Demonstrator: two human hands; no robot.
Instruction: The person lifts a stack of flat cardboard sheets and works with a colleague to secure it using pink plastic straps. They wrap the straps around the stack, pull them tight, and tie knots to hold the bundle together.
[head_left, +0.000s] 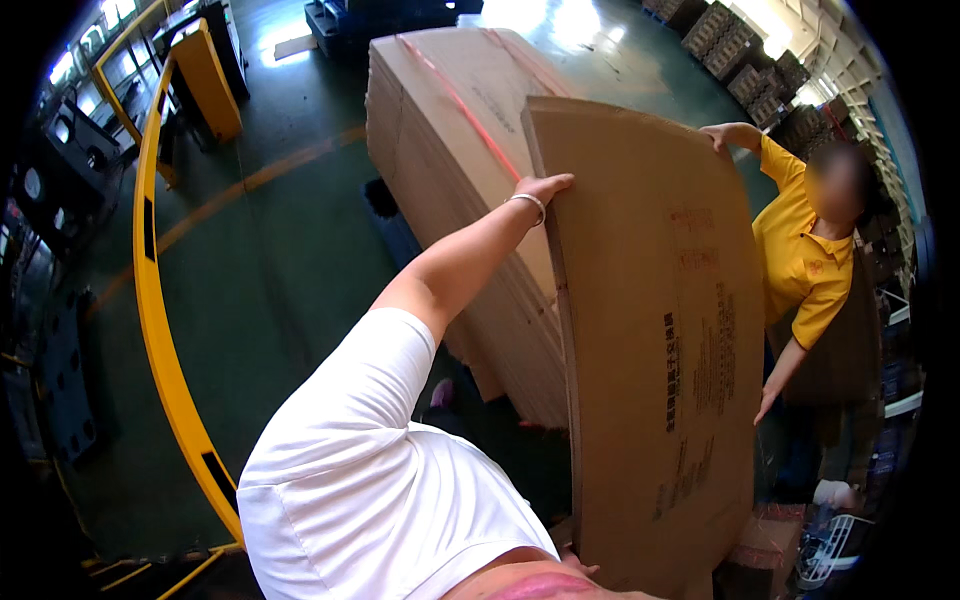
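A large flattened brown cardboard box (640, 330) with printing on its face stands on edge, tilted and slightly bowed. My left hand (545, 187), with a bracelet at the wrist, is closed on its upper left edge, thumb on the printed face. Low in the picture, my right hand (578, 563) shows only in part, closed at the lower left edge of the same box. Opposite me, a person in a yellow shirt (808, 250) has one hand (732, 137) on the top right corner and the other hand (765, 403) by the right edge.
Behind the held box lies a tall stack of flat cardboard (455, 150) with red straps. A yellow rail (150, 270) curves along the left, and a yellow post (207, 80) stands beyond. At lower right are a carton (768, 540) and a white wire basket (832, 548). Stacked goods (735, 55) line the far right.
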